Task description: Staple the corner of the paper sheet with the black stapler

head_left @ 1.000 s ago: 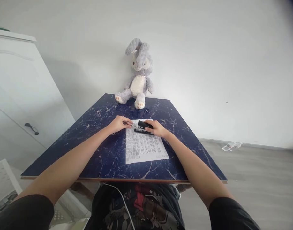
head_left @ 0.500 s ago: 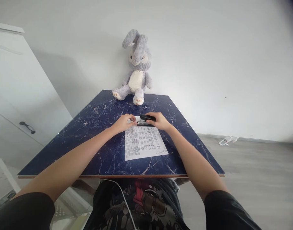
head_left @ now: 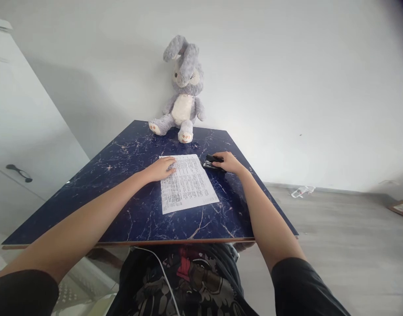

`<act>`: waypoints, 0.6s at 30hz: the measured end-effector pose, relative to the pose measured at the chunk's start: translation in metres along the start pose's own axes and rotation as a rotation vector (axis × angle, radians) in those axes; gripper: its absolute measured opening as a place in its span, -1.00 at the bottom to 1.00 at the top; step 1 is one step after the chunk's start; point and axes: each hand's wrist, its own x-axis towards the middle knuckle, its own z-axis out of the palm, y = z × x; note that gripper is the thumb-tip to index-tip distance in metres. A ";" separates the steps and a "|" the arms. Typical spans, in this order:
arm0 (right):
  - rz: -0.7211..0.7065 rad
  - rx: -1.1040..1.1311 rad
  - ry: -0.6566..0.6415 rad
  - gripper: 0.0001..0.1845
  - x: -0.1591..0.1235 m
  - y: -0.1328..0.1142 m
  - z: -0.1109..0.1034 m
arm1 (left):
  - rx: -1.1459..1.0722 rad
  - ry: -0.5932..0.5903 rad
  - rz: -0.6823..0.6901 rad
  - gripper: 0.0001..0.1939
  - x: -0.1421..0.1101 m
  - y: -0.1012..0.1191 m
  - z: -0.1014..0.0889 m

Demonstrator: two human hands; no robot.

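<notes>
A black stapler (head_left: pixel 213 161), earlier over the printed sheet (head_left: pixel 188 184), now sits just right of it on the blue marbled table (head_left: pixel 122 219), right hand (head_left: pixel 228 163) curled around it. The left hand (head_left: pixel 162 169), palm down, fingers slightly parted and gripping nothing, rests on the page's upper left edge, forearm angled inward.

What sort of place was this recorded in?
Probably a room in a home: a plush rabbit sits on the marbled blue table, and a white cabinet stands to the left.
</notes>
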 end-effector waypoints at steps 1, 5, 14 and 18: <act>-0.022 0.026 -0.035 -0.65 -0.001 -0.002 -0.001 | 0.006 0.002 0.003 -0.43 0.000 0.001 0.000; -0.116 0.129 -0.151 -0.63 -0.005 -0.007 -0.006 | 0.005 0.025 -0.008 -0.44 -0.001 0.005 0.000; -0.185 0.184 -0.257 -0.63 -0.008 -0.009 -0.010 | -0.013 0.022 -0.027 -0.45 -0.001 0.004 -0.001; -0.211 0.223 -0.220 -0.60 -0.007 -0.022 -0.008 | -0.016 -0.012 -0.041 -0.41 -0.001 0.007 -0.003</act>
